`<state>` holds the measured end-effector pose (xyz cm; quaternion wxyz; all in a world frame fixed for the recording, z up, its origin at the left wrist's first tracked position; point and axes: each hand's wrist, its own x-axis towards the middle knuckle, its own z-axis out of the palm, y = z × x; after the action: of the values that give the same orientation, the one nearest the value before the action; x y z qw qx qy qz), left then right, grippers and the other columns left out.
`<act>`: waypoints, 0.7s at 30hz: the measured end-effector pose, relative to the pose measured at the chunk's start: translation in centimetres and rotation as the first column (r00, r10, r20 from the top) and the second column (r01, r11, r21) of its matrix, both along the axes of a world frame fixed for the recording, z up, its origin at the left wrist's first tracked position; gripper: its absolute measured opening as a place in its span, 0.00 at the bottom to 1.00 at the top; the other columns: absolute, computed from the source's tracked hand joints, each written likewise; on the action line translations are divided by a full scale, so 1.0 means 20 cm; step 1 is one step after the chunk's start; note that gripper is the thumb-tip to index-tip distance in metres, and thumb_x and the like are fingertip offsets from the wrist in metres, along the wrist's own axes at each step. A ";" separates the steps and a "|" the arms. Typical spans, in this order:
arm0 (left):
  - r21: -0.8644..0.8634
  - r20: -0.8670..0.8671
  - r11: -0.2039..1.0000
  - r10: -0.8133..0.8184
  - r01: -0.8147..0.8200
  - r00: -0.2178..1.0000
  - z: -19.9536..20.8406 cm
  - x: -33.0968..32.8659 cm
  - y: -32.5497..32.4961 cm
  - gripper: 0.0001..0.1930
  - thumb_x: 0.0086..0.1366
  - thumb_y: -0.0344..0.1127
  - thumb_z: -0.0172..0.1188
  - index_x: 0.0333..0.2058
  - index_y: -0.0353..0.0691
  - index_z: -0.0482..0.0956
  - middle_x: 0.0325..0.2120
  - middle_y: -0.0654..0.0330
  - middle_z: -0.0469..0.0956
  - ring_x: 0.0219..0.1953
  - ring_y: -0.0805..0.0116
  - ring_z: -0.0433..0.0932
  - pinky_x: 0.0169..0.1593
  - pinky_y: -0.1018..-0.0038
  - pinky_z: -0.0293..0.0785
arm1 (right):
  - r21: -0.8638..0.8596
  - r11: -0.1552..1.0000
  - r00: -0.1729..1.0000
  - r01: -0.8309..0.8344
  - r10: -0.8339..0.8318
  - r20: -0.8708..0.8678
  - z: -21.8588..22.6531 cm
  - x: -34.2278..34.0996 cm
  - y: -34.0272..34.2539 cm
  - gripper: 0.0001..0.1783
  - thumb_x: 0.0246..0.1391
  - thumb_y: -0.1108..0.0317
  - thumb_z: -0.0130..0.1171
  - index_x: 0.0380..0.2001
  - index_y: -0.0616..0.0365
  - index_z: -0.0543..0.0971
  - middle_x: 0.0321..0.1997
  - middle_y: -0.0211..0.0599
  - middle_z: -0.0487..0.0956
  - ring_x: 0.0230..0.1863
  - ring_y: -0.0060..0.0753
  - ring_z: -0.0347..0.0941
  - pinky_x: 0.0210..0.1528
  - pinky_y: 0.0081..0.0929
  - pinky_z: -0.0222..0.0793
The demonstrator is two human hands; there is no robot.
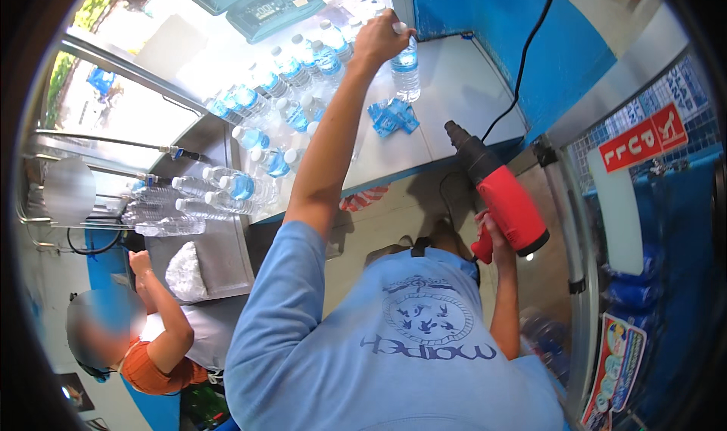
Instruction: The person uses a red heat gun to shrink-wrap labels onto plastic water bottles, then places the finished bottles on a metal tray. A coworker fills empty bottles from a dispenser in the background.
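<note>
Left hand [382, 40] curled round neck of bottle [406, 74], at worktop [448, 74] beside blue labels [394, 118]; we cannot tell if base touches. Right hand [495, 238] wrapped round grip of red heat gun [506, 196]. We'd best steady bottle, nozzle [460, 140] clear of left hand.

My left grip [381, 39] held a clear bottle [407, 75] at its capped top on the white tabletop [447, 79], while my right grip [494, 236] clasped a red heat gun [513, 205] by its handle [482, 249], its black nozzle [459, 136] pointing toward the tabletop. Small blue labels [394, 117] lay just beside that bottle. More capped bottles [327, 59] crowded to its left, and a co-worker [160, 367] in orange was farther left.
</note>
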<state>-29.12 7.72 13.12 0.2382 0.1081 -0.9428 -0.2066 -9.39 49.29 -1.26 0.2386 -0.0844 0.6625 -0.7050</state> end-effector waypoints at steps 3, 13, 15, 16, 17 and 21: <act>-0.065 0.062 0.997 0.045 -0.041 0.997 -0.16 -0.29 -0.04 0.29 0.59 0.56 0.71 0.46 0.36 0.76 0.38 0.41 0.85 0.45 0.41 0.85 0.49 0.54 0.81 | 0.017 0.999 0.999 -0.032 0.032 0.009 0.05 -0.08 0.01 0.16 0.67 0.56 0.57 0.40 0.59 0.78 0.34 0.32 0.78 0.29 0.19 0.73 0.38 0.23 0.71; -0.190 0.121 0.958 0.238 -0.213 0.964 -0.31 -0.85 -0.15 0.33 0.59 0.60 0.72 0.44 0.33 0.75 0.35 0.46 0.84 0.41 0.46 0.87 0.42 0.56 0.81 | -0.004 0.986 0.985 -0.168 0.168 -0.038 0.00 -0.44 -0.07 0.12 0.72 0.59 0.55 0.41 0.57 0.79 0.30 0.25 0.76 0.27 0.16 0.70 0.34 0.19 0.68; -0.239 0.191 0.930 0.328 -0.281 0.925 -0.24 -0.77 -0.08 0.40 0.59 0.62 0.71 0.57 0.34 0.72 0.49 0.43 0.79 0.50 0.45 0.84 0.48 0.57 0.82 | 0.007 0.970 0.971 -0.241 0.241 0.001 -0.01 -0.52 -0.07 0.13 0.72 0.58 0.55 0.42 0.57 0.79 0.29 0.25 0.76 0.27 0.15 0.69 0.32 0.18 0.67; -0.190 0.177 0.927 0.356 -0.323 0.918 -0.19 -0.68 -0.04 0.43 0.61 0.62 0.70 0.63 0.34 0.68 0.51 0.43 0.78 0.51 0.46 0.83 0.49 0.57 0.82 | 0.012 0.966 0.966 -0.260 0.260 -0.005 -0.02 -0.57 -0.08 0.13 0.72 0.58 0.56 0.41 0.57 0.79 0.29 0.25 0.76 0.27 0.15 0.69 0.32 0.19 0.67; -0.128 0.090 0.934 0.345 -0.333 0.934 -0.14 -0.55 0.02 0.43 0.62 0.60 0.69 0.64 0.34 0.66 0.50 0.43 0.79 0.51 0.48 0.83 0.49 0.58 0.82 | 0.023 0.962 0.962 -0.272 0.272 -0.007 -0.03 -0.61 -0.08 0.13 0.71 0.57 0.56 0.41 0.57 0.79 0.28 0.24 0.76 0.27 0.15 0.69 0.32 0.19 0.67; 0.256 -0.596 0.960 0.253 -0.118 0.762 -0.14 0.40 0.40 0.20 0.60 0.25 0.69 0.50 0.36 0.76 0.43 0.53 0.78 0.44 0.60 0.80 0.49 0.66 0.76 | 0.101 0.951 0.956 -0.292 0.293 0.005 -0.12 -0.68 -0.04 0.14 0.71 0.56 0.58 0.41 0.57 0.78 0.29 0.25 0.76 0.28 0.17 0.70 0.33 0.20 0.68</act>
<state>-21.12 15.74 10.39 0.5433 0.1505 -0.7692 -0.3008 -22.94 48.48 -3.67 0.3409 -0.1729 0.6787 -0.6271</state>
